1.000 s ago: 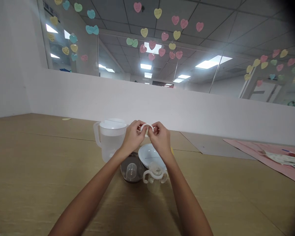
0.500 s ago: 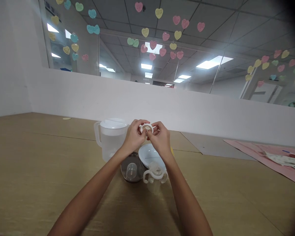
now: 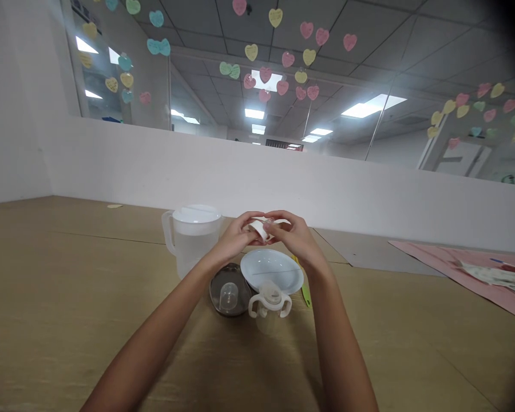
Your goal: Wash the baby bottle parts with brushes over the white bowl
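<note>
Both hands are raised above the dishes. My left hand (image 3: 237, 233) is closed on a white bottle collar ring (image 3: 258, 229), tilted so its rim shows. My right hand (image 3: 292, 232) has its fingers curled in a pinch around a small clear piece, possibly a bottle nipple (image 3: 269, 222), at the ring's opening; fingers partly hide it. Below them stands a clear baby bottle (image 3: 269, 315) with two white handles and no collar on top. Behind it is a pale blue-white bowl (image 3: 278, 264). A clear bottle cap (image 3: 229, 296) rests in a dark round dish (image 3: 218, 280).
A lidded translucent pitcher (image 3: 193, 249) stands at the left, close to my left forearm. A yellow-green utensil (image 3: 306, 294) lies beside the bowl, partly behind my right arm. Farther right is a pink cloth (image 3: 429, 257) with items on it. A white wall (image 3: 154, 166) rises behind the table.
The ring has turned from facing me to a tilted side view. My right hand has shifted right and opened its grasp somewhat, uncovering more of the bowl and the yellow-green utensil.
</note>
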`<state>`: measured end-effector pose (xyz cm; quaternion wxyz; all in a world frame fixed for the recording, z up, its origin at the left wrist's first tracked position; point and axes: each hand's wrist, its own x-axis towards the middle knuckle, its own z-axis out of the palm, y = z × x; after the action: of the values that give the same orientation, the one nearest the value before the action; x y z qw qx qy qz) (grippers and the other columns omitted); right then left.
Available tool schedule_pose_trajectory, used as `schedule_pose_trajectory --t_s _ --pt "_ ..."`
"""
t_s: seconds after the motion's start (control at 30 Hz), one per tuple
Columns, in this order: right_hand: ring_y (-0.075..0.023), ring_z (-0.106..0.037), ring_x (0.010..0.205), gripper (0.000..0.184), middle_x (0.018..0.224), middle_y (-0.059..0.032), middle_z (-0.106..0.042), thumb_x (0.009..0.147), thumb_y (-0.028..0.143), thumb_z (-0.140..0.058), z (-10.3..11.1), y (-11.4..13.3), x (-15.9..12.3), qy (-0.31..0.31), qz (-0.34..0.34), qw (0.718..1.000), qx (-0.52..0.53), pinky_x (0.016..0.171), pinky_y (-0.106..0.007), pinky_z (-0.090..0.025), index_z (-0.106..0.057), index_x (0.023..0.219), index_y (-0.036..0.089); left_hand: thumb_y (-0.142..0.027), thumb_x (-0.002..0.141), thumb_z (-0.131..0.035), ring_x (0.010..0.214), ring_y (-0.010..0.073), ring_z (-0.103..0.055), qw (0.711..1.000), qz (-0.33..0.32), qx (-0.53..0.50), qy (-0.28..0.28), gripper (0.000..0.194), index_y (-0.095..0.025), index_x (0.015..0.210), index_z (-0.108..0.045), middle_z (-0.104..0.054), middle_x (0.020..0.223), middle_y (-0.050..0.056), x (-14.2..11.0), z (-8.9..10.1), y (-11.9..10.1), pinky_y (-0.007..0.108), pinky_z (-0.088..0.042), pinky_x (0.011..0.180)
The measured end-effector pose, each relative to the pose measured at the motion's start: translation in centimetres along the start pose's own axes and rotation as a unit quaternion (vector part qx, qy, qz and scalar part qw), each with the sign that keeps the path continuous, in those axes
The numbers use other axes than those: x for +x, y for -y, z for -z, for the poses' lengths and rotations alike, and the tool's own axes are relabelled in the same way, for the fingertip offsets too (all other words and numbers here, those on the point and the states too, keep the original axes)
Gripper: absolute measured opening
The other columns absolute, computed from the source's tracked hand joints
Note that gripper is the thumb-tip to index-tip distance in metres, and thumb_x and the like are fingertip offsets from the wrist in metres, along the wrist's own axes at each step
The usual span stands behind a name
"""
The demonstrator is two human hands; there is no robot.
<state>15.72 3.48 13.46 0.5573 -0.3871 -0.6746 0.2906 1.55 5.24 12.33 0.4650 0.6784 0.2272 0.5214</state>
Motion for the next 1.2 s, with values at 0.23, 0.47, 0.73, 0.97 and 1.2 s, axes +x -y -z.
schedule_pose_trajectory --t_s 0.23,0.47,0.73,0.97,1.2 --pt "-0.0074 -0.046 0.048 0.012 0.060 0.0022 -0.052 0.067 0.025 -0.059 1.4 1.3 -1.3 0.034 0.021 0.997 -0.067 0.044 -0.020 -0.039 -0.062 0.074 0.015 -0.026 0.074 -0.053 0.086 0.0173 -0.060 0.978 -0.058 0.151 0.132 0.035 -0.020 0.109 -0.054 -0.062 0.097 0.007 0.5 2.5 0.9 0.030 -0.051 0.071" --pt "-0.0103 -0.047 0.059 0.014 0.069 0.0012 -0.056 0.064 0.021 -0.063 -0.7 -3.4 -5.3 0.058 0.060 0.960 -0.269 0.056 -0.023 -0.040 -0.065 0.078 0.020 -0.027 0.079 -0.042 0.072 0.0159 -0.061 0.920 -0.070 0.367 0.116 0.027 -0.018 0.093 -0.063 -0.067 0.079 0.004 1.0 3.3 1.9 0.028 -0.048 0.069" --pt "-0.0156 -0.054 0.076 0.020 0.083 -0.0043 -0.062 0.072 0.020 -0.055 0.4 -7.6 -6.8 -0.045 0.103 0.971 -0.210 0.062 -0.027 -0.044 -0.066 0.088 0.022 -0.031 0.087 -0.033 0.098 0.0180 -0.054 0.961 -0.108 0.239 -0.084 0.032 -0.021 0.115 -0.047 -0.058 0.106 0.007 -6.4 -2.6 8.2 0.033 -0.042 0.086" --pt "-0.0164 -0.057 0.083 0.028 0.095 -0.0047 -0.062 0.081 0.029 -0.045 -0.4 -9.6 -8.7 -0.113 0.111 0.972 -0.176 0.075 -0.032 -0.047 -0.058 0.105 0.022 -0.038 0.079 -0.050 0.110 0.0242 -0.045 0.950 -0.096 0.297 -0.008 0.059 -0.023 0.130 -0.024 -0.043 0.122 0.012 -10.1 -3.1 10.9 0.041 -0.039 0.091" --pt "-0.0194 -0.059 0.085 0.038 0.093 -0.0085 -0.062 0.080 0.024 -0.042 -1.5 -11.7 -10.5 -0.162 0.155 0.946 -0.233 0.078 -0.035 -0.046 -0.046 0.118 0.018 -0.032 0.075 -0.053 0.108 0.0246 -0.047 0.941 -0.122 0.315 0.028 0.068 -0.019 0.132 -0.018 -0.044 0.121 0.014 -9.8 -3.0 12.5 0.041 -0.041 0.090"
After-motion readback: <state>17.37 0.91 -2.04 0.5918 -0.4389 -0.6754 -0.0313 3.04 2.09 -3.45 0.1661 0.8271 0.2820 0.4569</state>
